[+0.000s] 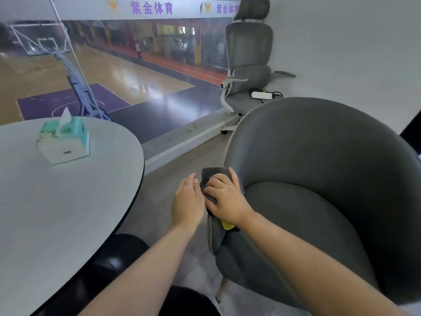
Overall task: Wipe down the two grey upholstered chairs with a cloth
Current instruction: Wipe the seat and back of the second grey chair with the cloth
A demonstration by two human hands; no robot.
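Observation:
A grey upholstered tub chair (319, 156) fills the right half of the view, its curved back wrapping round the seat cushion. A dark grey cloth (214, 174) with a yellow patch lies draped over the chair's left arm edge. My right hand (224, 200) presses down on the cloth, fingers curled over it. Just to its left, my left hand (188, 201) touches the cloth's edge with its fingers fairly straight. A second grey chair (248, 55), a high-backed office chair with a headrest, stands against the far wall.
A round grey table (68, 201) sits at the left with a green tissue box (63, 140) on it. A white power strip (262, 95) lies on the office chair's seat. A glass wall overlooks a basketball court. Tiled floor runs between table and chair.

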